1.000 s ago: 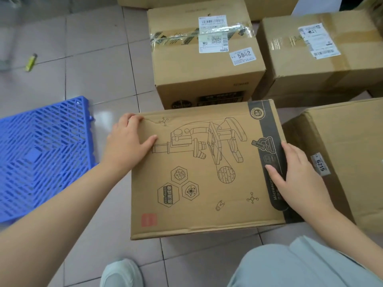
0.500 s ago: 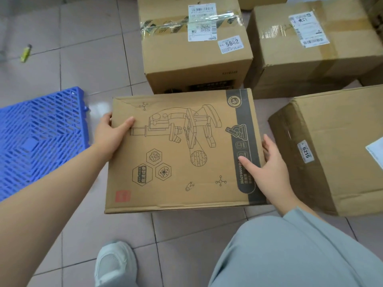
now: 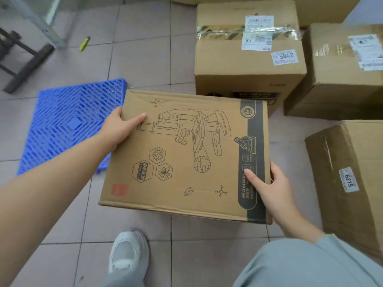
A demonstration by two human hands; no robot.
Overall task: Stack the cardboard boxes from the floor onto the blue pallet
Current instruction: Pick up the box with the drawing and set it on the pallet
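A flat cardboard box printed with a microscope drawing (image 3: 186,154) is held above the tiled floor, slightly tilted. My left hand (image 3: 120,127) grips its left edge with the thumb on top. My right hand (image 3: 267,183) grips its right edge near the black stripe. The blue pallet (image 3: 68,123) lies on the floor to the left, and the box's left edge overlaps its right corner in view. Nothing rests on the visible part of the pallet. Other cardboard boxes stand behind and to the right: one labelled 5842 (image 3: 248,59), one at far right (image 3: 344,75), one labelled 6215 (image 3: 352,179).
A yellow lighter-like object (image 3: 84,43) lies on the tiles at upper left. A dark metal frame (image 3: 24,59) stands at far left beyond the pallet. My white shoe (image 3: 128,253) and grey trouser leg (image 3: 300,264) are below the box.
The microscope box has been lifted and carried left toward the pallet. Both hands kept their grip. The view has swung left, showing more of the pallet.
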